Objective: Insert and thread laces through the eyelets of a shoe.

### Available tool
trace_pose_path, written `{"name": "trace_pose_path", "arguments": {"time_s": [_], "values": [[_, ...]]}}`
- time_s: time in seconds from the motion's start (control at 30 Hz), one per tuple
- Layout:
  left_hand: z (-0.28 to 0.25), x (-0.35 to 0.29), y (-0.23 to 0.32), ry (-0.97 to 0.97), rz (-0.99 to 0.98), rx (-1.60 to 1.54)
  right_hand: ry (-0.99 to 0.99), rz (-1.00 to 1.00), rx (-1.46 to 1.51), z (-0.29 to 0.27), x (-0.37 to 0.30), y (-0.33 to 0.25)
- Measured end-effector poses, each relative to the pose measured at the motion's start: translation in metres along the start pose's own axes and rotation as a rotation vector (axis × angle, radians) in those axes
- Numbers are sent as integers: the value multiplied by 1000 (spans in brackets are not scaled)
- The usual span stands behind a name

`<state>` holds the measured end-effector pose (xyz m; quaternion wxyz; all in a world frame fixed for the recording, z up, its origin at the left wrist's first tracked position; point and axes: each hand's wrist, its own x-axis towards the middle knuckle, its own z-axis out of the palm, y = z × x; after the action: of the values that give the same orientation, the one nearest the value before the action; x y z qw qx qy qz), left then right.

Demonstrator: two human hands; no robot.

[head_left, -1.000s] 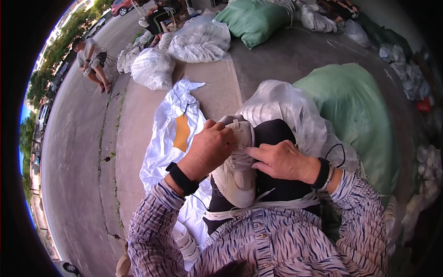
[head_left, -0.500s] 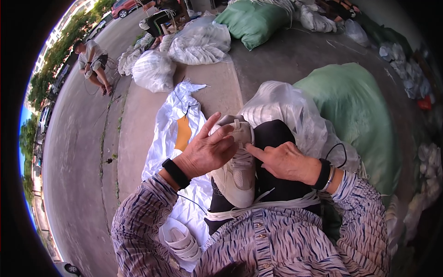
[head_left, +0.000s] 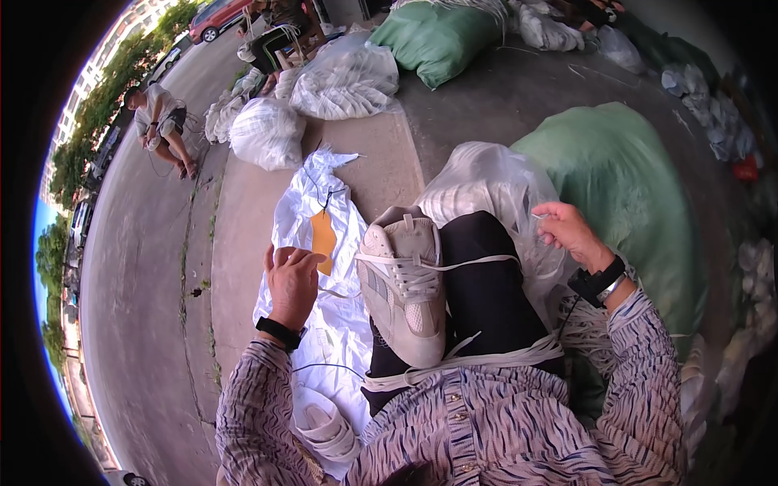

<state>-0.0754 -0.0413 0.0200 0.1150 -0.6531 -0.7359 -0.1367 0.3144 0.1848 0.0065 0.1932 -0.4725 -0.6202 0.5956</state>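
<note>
A beige and white sneaker (head_left: 409,292) rests on my black-clad lap, toe toward me. Its pale shoelace (head_left: 478,261) is threaded through the upper eyelets, with ends drawn out to both sides. To the left of the shoe, my left hand (head_left: 293,283) is closed in a pinch on one lace end, over white crinkled sheeting. Out to the right, beside the clear plastic bag, my right hand (head_left: 571,233) pinches the other end, whose tip shows at the fingertips. More loose laces (head_left: 478,368) lie across my lap near my waist.
A clear bag of pale items (head_left: 486,182) and a big green sack (head_left: 620,194) stand at right. White sheeting (head_left: 332,340) with an orange piece (head_left: 322,239) lies at left, near white strapped shoe parts (head_left: 324,425). Further bags and a seated person (head_left: 162,121) are beyond.
Both hands have moved apart from the shoe's tongue, my left to the left and down, my right to the right and up. The lace is now stretched out sideways.
</note>
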Motion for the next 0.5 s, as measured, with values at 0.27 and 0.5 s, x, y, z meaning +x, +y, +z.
{"name": "trace_pose_path", "arguments": {"time_s": [0.27, 0.5], "values": [[-27, 12, 71, 231, -65, -538, 52, -562, -315, 71, -29, -37], [-19, 26, 109, 144, -129, -353, -259, -575, -588, 133, -33, -60]]}}
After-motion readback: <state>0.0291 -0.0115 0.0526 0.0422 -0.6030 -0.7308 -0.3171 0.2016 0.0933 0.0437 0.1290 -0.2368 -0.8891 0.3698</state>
